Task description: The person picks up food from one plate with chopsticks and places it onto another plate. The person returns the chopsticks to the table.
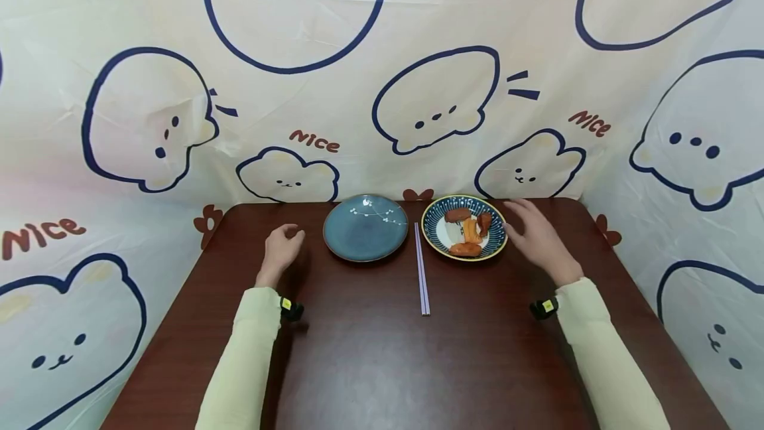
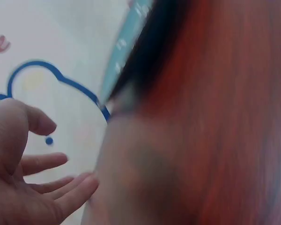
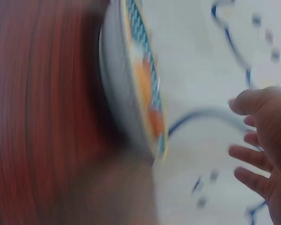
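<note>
My left hand (image 1: 280, 251) hovers left of a plain blue-grey plate (image 1: 365, 229) with a white blossom-branch pattern. In the left wrist view its fingers (image 2: 42, 164) are loosely bent with nothing between them. My right hand (image 1: 540, 237) is at the right rim of a patterned blue-and-white dish (image 1: 438, 234) with a yellow edge. That dish holds several brown and orange pieces of food (image 1: 465, 249). The right wrist view shows the right hand's fingers (image 3: 253, 159) spread and apart from the dish. A pair of pale purple chopsticks (image 1: 421, 271) lies between the two dishes.
Both dishes stand near the back edge of the dark brown wooden table (image 1: 382, 370). A cream cloth (image 1: 358, 105) with blue cartoon outlines hangs behind and beside it. Each wrist wears a black strap with a small camera (image 1: 290, 308).
</note>
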A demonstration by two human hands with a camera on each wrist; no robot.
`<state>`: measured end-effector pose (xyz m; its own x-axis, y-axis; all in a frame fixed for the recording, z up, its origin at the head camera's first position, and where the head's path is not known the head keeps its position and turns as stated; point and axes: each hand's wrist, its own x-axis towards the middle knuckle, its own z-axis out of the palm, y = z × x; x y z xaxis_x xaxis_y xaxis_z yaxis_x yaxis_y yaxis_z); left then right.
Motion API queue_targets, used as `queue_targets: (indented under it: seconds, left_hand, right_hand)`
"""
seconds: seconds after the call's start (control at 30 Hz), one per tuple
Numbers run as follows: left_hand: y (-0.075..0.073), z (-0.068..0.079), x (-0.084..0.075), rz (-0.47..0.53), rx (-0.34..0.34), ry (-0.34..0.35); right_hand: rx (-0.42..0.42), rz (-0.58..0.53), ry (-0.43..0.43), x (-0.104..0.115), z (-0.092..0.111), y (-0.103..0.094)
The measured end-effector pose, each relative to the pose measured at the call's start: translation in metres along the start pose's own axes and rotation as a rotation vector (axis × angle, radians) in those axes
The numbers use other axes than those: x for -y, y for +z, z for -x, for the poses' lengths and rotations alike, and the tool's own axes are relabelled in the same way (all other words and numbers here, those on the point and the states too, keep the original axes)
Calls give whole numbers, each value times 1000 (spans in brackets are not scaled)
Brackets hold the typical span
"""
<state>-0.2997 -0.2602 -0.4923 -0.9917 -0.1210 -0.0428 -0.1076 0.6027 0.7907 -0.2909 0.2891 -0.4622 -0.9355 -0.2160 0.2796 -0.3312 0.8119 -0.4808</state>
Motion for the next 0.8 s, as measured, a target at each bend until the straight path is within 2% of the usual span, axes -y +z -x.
queue_targets:
  seconds: [0.07, 0.17, 0.37, 0.43, 0.57, 0.7, 0.8]
  left_hand:
    - [4, 3, -8, 114, 3, -34]
    - [10, 5, -17, 223, 44, -86]
    - [23, 7, -25, 251, 102, -168]
    - [28, 7, -25, 258, 109, -177]
    - [37, 6, -25, 276, 118, -169]
    - [41, 5, -22, 297, 125, -158]
    - [42, 3, -21, 306, 124, -157]
  right_hand:
    - [9, 12, -90, 22, -1, 6]
    - [70, 41, -222, 53, -1, 22]
    - [284, 106, -418, 102, 4, 73]
    - [338, 164, -469, 110, 6, 89]
    - [374, 320, -547, 119, 7, 113]
    - [397, 429, -623, 124, 6, 125]
    - [433, 457, -663, 125, 4, 130]
